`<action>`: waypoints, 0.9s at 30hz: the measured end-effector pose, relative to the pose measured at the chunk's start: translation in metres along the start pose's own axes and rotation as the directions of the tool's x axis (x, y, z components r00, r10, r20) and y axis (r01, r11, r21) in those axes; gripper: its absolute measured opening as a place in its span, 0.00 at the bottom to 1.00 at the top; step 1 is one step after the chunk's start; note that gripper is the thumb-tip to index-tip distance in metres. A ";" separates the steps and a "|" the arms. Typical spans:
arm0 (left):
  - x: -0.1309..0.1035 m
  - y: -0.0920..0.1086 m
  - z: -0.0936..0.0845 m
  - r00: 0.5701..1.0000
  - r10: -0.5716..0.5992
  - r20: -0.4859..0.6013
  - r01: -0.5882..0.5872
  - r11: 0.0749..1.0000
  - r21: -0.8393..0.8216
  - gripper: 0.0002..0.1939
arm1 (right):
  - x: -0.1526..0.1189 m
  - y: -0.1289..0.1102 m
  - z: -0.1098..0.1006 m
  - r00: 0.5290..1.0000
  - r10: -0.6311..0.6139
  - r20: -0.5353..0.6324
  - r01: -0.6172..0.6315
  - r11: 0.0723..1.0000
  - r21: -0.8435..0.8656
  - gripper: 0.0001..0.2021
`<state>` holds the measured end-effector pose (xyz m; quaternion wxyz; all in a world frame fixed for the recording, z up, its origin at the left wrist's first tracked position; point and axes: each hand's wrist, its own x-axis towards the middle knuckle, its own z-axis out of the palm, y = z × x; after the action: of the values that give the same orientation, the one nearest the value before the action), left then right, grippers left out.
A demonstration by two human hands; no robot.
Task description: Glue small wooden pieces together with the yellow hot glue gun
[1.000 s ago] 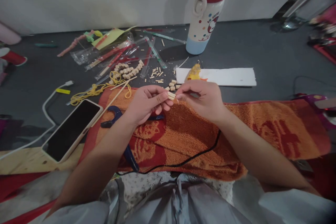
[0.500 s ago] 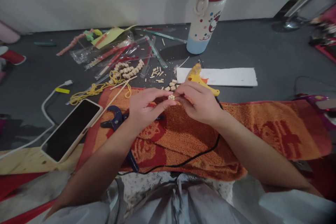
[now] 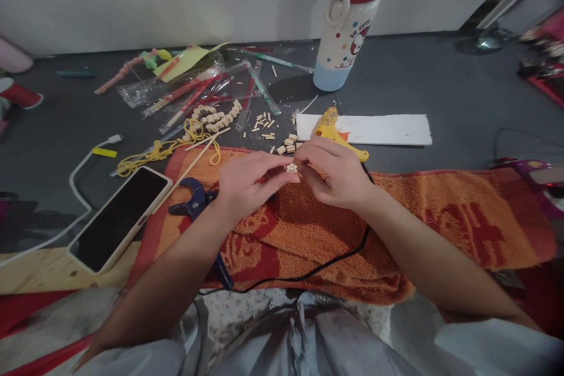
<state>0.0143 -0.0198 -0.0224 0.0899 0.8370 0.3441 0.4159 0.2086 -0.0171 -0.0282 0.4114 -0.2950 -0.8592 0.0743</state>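
A small bundle of cut wooden stick pieces [image 3: 291, 168] shows its round ends toward me above the towel. My left hand [image 3: 251, 182] pinches it between thumb and index finger. From the other side, my right hand [image 3: 332, 173] has its fingertips closed against the bundle; whether a separate piece is in them is hidden. Just beyond the hands, several short wooden pieces [image 3: 288, 144] lie in small clusters. A yellow glue gun [image 3: 328, 123] rests past my right hand, its nozzle over a white strip [image 3: 392, 129]. Blue-handled cutters [image 3: 194, 200] lie partly under my left hand.
An orange towel [image 3: 317, 241] covers the front, crossed by a black cord [image 3: 308, 276]. To the left are a phone [image 3: 121, 217], yellow string [image 3: 150, 155] and a chain of joined wooden bits [image 3: 224, 117]. A tall bottle [image 3: 343, 41] stands behind, near wrapped chopsticks [image 3: 189, 94].
Both hands have shifted slightly toward me and to the right with the bundle. Its round ends now face me more fully. Everything else lies where it was.
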 end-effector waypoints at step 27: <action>0.000 0.001 -0.001 0.998 -0.044 0.050 0.039 0.995 0.095 0.18 | 0.002 0.004 -0.005 0.993 0.105 0.048 -0.108 0.993 0.057 0.07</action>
<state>0.0140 -0.0204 -0.0218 0.0678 0.8433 0.3784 0.3755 0.2137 -0.0134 -0.0251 0.3959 -0.3262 -0.8488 0.1282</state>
